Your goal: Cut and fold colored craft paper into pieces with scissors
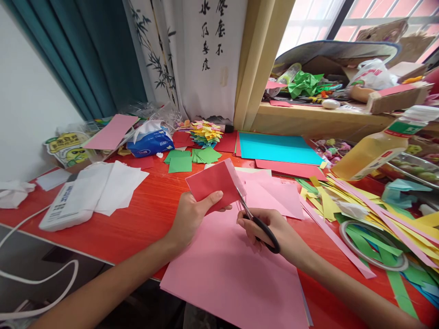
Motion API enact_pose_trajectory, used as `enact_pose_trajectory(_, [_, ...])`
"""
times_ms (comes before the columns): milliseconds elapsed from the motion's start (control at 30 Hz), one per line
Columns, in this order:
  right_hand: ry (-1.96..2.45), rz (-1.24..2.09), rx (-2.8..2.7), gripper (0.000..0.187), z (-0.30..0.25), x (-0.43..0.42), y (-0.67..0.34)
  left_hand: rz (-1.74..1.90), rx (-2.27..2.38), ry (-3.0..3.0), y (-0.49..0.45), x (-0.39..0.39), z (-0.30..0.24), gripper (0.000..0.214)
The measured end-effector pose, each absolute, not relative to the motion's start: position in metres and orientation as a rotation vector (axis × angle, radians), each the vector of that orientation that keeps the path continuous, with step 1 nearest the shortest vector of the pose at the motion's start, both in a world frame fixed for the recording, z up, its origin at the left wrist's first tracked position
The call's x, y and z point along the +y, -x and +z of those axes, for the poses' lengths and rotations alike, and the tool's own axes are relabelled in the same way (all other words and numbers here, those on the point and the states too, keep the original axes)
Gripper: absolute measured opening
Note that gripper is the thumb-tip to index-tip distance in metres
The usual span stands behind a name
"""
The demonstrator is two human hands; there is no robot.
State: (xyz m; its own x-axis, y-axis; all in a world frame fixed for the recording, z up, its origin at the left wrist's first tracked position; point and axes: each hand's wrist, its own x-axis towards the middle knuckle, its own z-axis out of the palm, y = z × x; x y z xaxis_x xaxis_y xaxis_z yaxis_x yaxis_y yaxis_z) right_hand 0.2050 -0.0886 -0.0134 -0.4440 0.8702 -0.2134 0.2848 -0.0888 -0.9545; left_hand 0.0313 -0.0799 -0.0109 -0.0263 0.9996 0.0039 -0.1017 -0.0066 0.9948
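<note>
My left hand (195, 214) pinches a red paper piece (214, 183), its thumb on top and fingers underneath. Pink paper shows along the red piece's right edge. My right hand (265, 228) is closed around a pair of scissors (262, 226) with black handles. Their blades point up and to the left and meet the right edge of the held paper; how far apart they are is hard to see. Below both hands lies a stack of large pink sheets (233, 274). Smaller pink sheets (270, 194) lie just behind the scissors.
Green paper squares (180, 163) and a multicoloured paper pile (206, 132) sit behind my hands. At right are paper strips (370, 210), a tape roll (373, 246) and a bottle (380, 146). At left lie a white device (65, 210), white sheets (121, 185) and a tissue pack (151, 141).
</note>
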Motion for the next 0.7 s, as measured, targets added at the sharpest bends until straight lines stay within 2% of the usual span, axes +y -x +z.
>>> enact_pose_trajectory(367, [1.283, 1.544, -1.648, 0.029, -0.0171, -0.0909, -0.2018, 1.25, 1.081, -1.088, -0.0317, -0.0803, -0.0168, 0.016])
enact_pose_trajectory(700, [1.262, 1.531, -1.619, 0.029, -0.0218, -0.0912, -0.2004, 1.229, 1.079, -1.098, -0.0317, -0.0804, -0.0154, 0.018])
